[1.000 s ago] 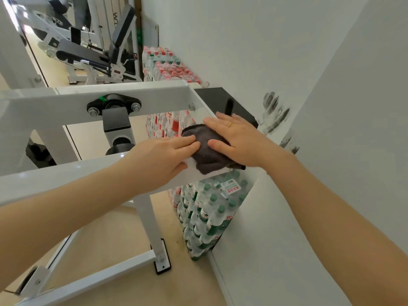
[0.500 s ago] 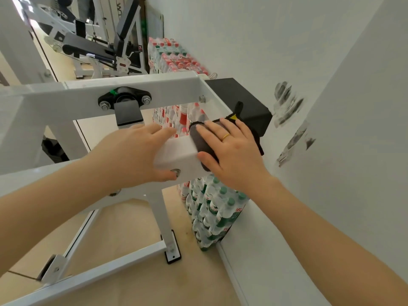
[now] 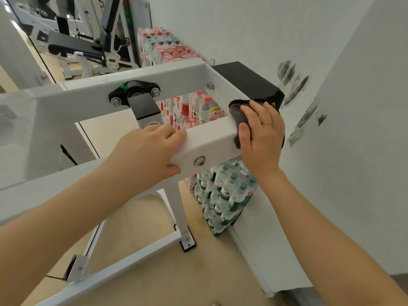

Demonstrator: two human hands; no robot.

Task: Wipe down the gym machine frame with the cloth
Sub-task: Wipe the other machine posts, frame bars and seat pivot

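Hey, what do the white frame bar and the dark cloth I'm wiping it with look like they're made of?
Frame bar: probably steel tube with smooth white paint, given its square edges and metal bolt. Cloth: soft dark grey fabric, maybe microfibre, bunching under the right hand.

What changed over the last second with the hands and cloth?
The right hand slid the cloth rightward along the beam to its end corner. The left hand left the cloth and now grips the beam. The water bottles stayed put.
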